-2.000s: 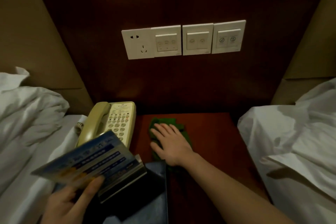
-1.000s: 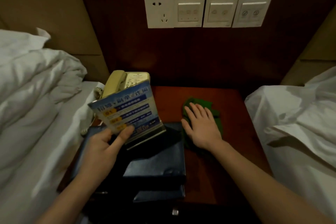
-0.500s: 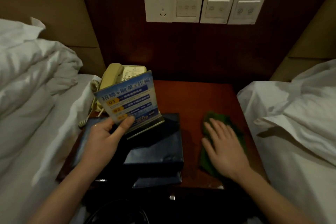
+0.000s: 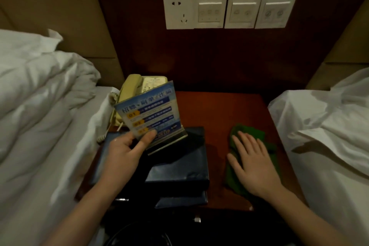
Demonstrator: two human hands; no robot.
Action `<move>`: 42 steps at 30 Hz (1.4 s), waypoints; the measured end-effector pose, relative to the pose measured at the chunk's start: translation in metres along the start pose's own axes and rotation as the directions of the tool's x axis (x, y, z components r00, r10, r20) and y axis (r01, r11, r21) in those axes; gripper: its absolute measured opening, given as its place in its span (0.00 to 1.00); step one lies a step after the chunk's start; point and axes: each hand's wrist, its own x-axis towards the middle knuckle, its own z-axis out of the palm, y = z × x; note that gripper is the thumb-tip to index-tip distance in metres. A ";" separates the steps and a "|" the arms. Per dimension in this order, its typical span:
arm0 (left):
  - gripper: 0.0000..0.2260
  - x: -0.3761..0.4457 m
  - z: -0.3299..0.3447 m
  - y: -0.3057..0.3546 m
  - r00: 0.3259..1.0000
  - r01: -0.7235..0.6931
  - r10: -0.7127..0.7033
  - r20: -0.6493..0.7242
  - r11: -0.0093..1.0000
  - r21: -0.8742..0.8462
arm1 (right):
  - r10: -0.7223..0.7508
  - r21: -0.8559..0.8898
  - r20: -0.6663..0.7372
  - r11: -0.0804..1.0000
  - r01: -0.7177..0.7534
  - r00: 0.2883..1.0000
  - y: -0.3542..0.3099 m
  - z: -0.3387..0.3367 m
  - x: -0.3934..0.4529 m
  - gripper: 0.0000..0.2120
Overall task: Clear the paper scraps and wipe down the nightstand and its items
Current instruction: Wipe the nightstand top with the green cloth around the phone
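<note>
Two hands are at work over the nightstand [image 4: 217, 106]. On the right, the right hand [image 4: 253, 164] lies flat and open, palm down, pressing the green cloth [image 4: 253, 134] against the bare wooden top near its right edge. On the left, the left hand [image 4: 127, 150] pinches the blue sign card [image 4: 149, 114] by its lower corner between thumb and fingers, holding it tilted above the dark folders [image 4: 179, 173] stacked on the near left of the top. Behind the card, at the far left corner, sits the cream telephone [image 4: 135, 86], its coiled cord hanging toward the left bed [image 4: 40, 126]. No paper scraps can be made out in this dim light.

Several things could go wrong from here. That pinch on one corner looks thin; the card's clear base may swing and slip, landing on the folders or knocking the handset. A wide sweep of the cloth toward the near right edge could carry it off the top or drag it onto the white bedding of the right bed [image 4: 329, 136]. The folders overhang the near edge slightly, so a nudge from the wiping arm may push them off.
</note>
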 end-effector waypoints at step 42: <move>0.13 0.157 0.277 0.036 0.870 0.085 -0.211 0.445 0.954 0.286 | -0.059 -0.010 -0.047 0.998 0.059 0.997 0.012 0.018 0.019 0.31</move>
